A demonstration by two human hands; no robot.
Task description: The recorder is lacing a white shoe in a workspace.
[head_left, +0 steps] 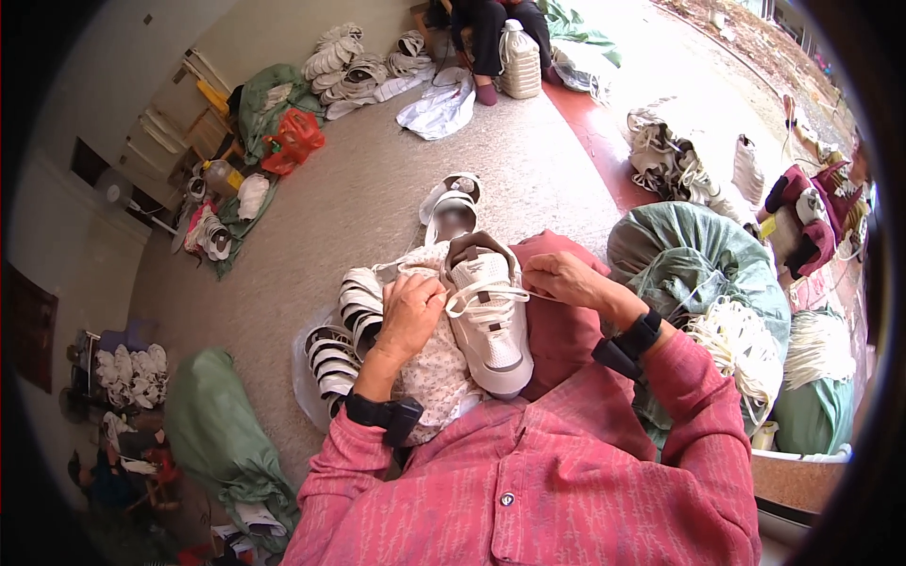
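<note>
A white sneaker [497, 347] rests across my lap on a flowered cloth [429, 373], its toe toward me. A white shoelace [491, 291] runs across its tongue and lower eyelets. On the shoe's left, my left hand [412, 311] is closed, with the lace at its fingertips. My right hand [564, 280], off the shoe's right side, pinches the other end of the lace, which is drawn out between hand and shoe. Beside my left forearm stand stacked white shoe uppers [332, 357], partly hidden by my arm.
More shoes [451, 215] lie on the floor just ahead. A green sack [703, 250] and bundles of white laces [741, 344] are at my right. Another green sack [222, 434] stands at my left. A seated person [491, 38] is at the far side, near piled shoes [349, 71].
</note>
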